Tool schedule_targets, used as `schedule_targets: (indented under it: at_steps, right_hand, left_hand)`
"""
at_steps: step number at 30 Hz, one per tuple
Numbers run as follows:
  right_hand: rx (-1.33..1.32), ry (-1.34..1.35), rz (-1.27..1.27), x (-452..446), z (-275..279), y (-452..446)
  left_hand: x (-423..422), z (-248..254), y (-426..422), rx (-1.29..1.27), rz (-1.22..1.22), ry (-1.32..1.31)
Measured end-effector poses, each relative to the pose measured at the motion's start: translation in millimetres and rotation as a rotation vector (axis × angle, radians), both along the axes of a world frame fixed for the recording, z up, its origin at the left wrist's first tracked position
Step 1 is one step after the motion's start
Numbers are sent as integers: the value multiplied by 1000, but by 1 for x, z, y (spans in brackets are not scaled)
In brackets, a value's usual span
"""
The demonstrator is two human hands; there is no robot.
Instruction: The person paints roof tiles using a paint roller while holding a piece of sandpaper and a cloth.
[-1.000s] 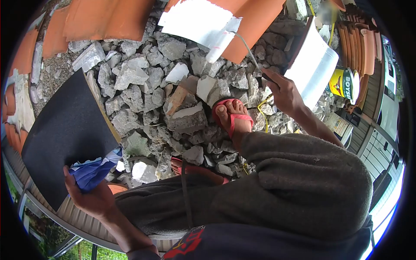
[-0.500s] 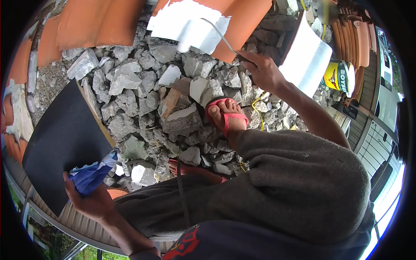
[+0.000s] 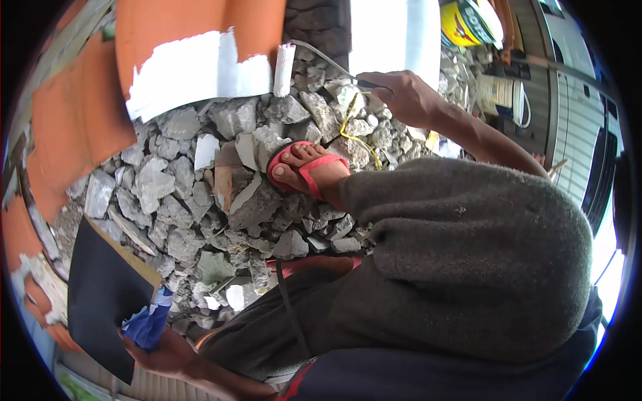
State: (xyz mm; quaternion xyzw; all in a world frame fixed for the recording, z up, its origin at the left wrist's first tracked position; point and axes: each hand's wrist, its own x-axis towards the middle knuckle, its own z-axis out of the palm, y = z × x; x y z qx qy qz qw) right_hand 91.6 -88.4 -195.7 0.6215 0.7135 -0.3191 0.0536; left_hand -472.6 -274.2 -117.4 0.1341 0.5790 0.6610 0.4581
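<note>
My right hand [image 3: 404, 97] is closed round the dark handle of a paint roller [image 3: 283, 70]. The roller's white sleeve is beside the right edge of an orange roof tile [image 3: 200, 27], level with a fresh patch of white paint [image 3: 194, 73]; I cannot tell whether it touches. My left hand [image 3: 167, 354] is closed on a crumpled blue and white cloth or wrapper [image 3: 146, 326] at the edge of a black flat board [image 3: 100, 294]. The board tilts over the rubble. Part of the left fingers is hidden.
Broken concrete rubble [image 3: 180, 234] lies underfoot, with a foot in a red flip-flop [image 3: 307, 167] on it. A white-painted tile [image 3: 394, 40], a yellow and green paint bucket [image 3: 468, 23], a white pail [image 3: 501, 97] and a yellow strap [image 3: 351, 130] lie to the right.
The roller has gone from the middle of the white patch to the tile's right edge. The view has shifted, bringing the white pail into sight. The left hand keeps its grip.
</note>
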Motion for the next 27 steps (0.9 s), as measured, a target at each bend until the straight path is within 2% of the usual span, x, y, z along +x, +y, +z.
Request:
schedule_targets:
  at_steps: [3,5,6,8,13,15,19,27]
  right_hand:
    - [5,42,-102,-4,10,-6]
    - [-183,27,-227,-21,24,3]
    - [-182,27,-233,-24,26,6]
    - [-123,-18,-99,-27,24,11]
    - [42,16,20,-23,-9,22]
    - [-75,-3,-26,-31,7,23]
    - [-131,22,-56,-37,19,19]
    - [-157,55,-66,-42,19,14]
  left_hand:
    - [-1,0,-6,-14,60,54]
    - [0,1,-4,-16,18,41]
    - [0,2,-5,-12,-6,33]
    - [-2,1,-8,-24,-8,59]
    - [1,3,-9,-52,25,129]
    - [0,5,-11,-79,57,128]
    - [7,8,-11,-77,153,157]
    - [-3,4,-15,2,36,38]
